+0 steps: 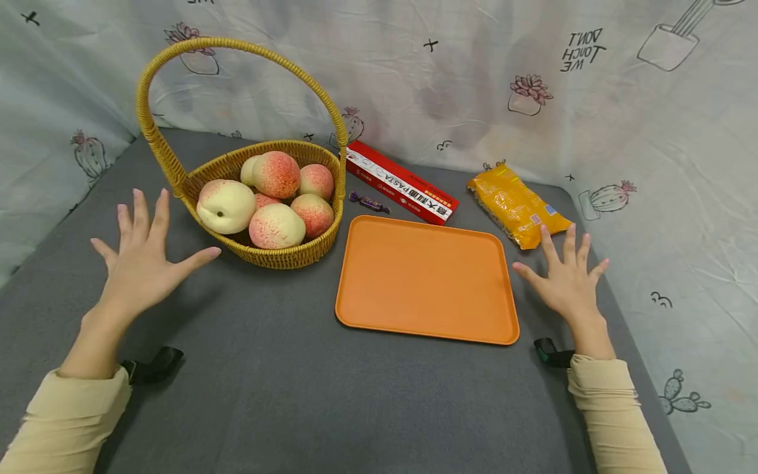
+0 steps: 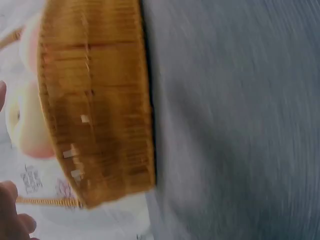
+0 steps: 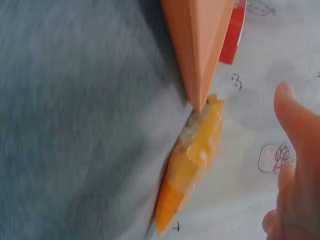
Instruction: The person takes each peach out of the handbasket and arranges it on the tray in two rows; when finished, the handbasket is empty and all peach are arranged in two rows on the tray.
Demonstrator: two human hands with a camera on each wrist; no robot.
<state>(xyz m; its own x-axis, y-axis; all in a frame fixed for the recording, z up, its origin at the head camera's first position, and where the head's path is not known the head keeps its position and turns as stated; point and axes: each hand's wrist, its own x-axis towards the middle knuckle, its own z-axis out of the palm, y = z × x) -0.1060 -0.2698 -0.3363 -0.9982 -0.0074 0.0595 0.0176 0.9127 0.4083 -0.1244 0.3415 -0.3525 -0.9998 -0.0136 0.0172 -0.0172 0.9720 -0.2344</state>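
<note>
Two beige sleeves nearest; left hand and right hand both released, spread wide. Left hand near one wicker basket holding at least six peaches. Right hand near one orange tray, one yellow packet. Behind tray: one red pasta box, one purple-wrapped candy. Grey tabletop beneath.

This place is looking like a staged corner: printed white cloth is hanging along the upper frame, bordering a grey tabletop below.
</note>
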